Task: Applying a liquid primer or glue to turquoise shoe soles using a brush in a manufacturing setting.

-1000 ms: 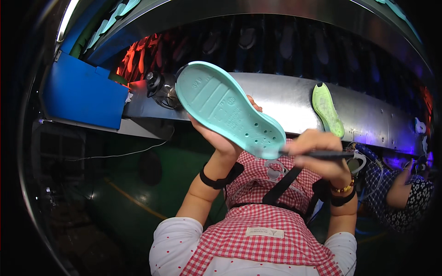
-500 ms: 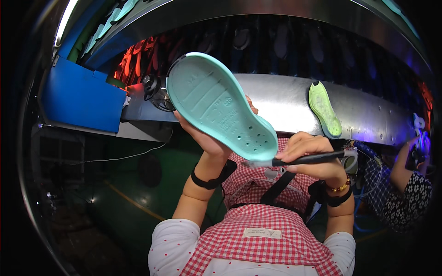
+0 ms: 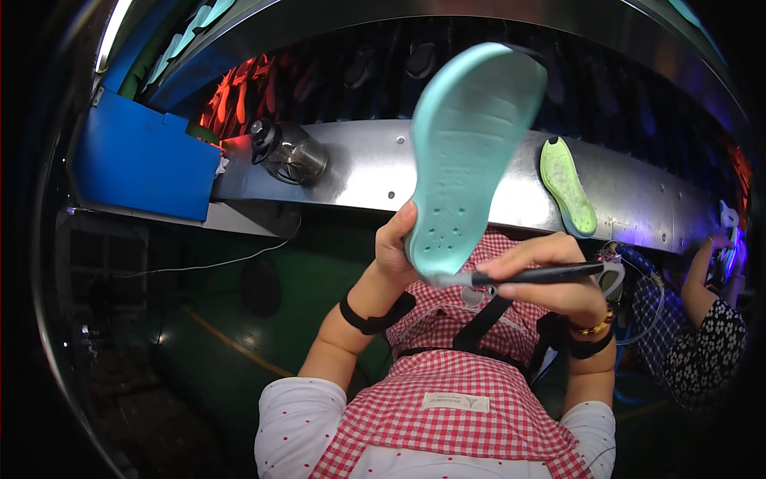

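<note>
A pale turquoise shoe sole (image 3: 471,136) is held up in front of me, its wide end pointing away and its heel end, dotted with small holes, toward me. My left hand (image 3: 396,246) grips it at the left side of the heel; most of the fingers are hidden behind it. In my right hand (image 3: 550,275) is a black-handled brush (image 3: 542,275), held between thumb and fingers. Its pale, blurred tip lies at the rim of the heel end.
A green-yellow sole (image 3: 568,188) lies on the metal ledge (image 3: 359,188), right of the held sole. Further left on it stands a dark clear bottle (image 3: 295,156). A blue box (image 3: 144,160) is at the left. Another person's arm (image 3: 696,279) shows at far right.
The turquoise sole has swung clockwise, its wide end moving right and away. My left hand has shifted right along its edge, while the brush stays at the heel end.
</note>
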The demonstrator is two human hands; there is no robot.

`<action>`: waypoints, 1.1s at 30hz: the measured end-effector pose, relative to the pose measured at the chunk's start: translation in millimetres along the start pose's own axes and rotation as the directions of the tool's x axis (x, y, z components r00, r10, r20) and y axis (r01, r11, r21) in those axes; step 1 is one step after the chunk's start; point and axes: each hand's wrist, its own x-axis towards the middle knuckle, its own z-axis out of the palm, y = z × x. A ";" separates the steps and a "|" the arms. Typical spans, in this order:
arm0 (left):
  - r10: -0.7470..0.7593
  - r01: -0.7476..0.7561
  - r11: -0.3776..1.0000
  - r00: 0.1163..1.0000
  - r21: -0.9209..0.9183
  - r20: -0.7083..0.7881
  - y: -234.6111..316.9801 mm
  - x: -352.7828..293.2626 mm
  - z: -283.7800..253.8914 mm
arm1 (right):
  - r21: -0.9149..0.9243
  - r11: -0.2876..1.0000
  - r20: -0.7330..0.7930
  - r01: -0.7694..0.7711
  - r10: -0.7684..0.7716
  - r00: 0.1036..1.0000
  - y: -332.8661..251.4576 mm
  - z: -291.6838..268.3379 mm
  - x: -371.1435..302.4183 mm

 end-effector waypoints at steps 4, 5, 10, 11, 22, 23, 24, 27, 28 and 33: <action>-0.145 0.131 0.971 0.988 0.198 0.059 12.7 3.7 7.4 | -0.140 0.977 0.078 0.158 -0.148 0.986 3.9 -7.2 2.9; -0.218 0.204 0.950 0.975 0.235 0.037 15.7 5.8 8.6 | -0.208 0.962 0.038 0.176 -0.172 0.984 6.4 -6.2 5.1; -0.419 0.408 0.904 0.905 0.127 0.072 24.7 2.1 0.0 | -0.265 0.913 0.326 0.311 -0.219 0.920 -8.1 -9.6 0.6; -0.420 0.409 0.903 0.905 0.129 0.073 27.2 1.6 -1.3 | -0.278 0.904 0.339 0.324 -0.223 0.914 -14.0 -10.8 -1.0; -0.492 0.466 0.770 0.868 0.435 -0.058 42.3 -9.4 6.0 | -0.395 0.860 0.366 0.324 -0.176 0.914 -33.0 -22.9 -4.0; -0.493 0.465 0.770 0.868 0.436 -0.054 43.5 -9.2 7.1 | -0.399 0.858 0.363 0.324 -0.176 0.915 -26.3 -26.1 -3.7; -0.489 0.449 0.767 0.872 0.459 -0.037 44.1 -6.9 8.3 | -0.377 0.863 0.353 0.335 -0.201 0.914 -12.6 -32.0 -1.5; -0.453 0.389 0.733 0.891 0.558 -0.027 44.9 -9.2 1.3 | -0.404 0.854 0.355 0.329 -0.185 0.916 -16.6 -33.4 -5.7; -0.440 0.421 0.755 0.894 0.502 -0.087 45.4 -11.0 -1.9 | -0.435 0.843 0.360 0.315 -0.158 0.919 -24.2 -34.9 -8.3; -0.407 0.404 0.863 0.912 0.305 -0.055 57.2 -15.5 -3.0 | -0.409 0.850 0.134 0.333 -0.305 0.943 -2.6 -38.7 -6.7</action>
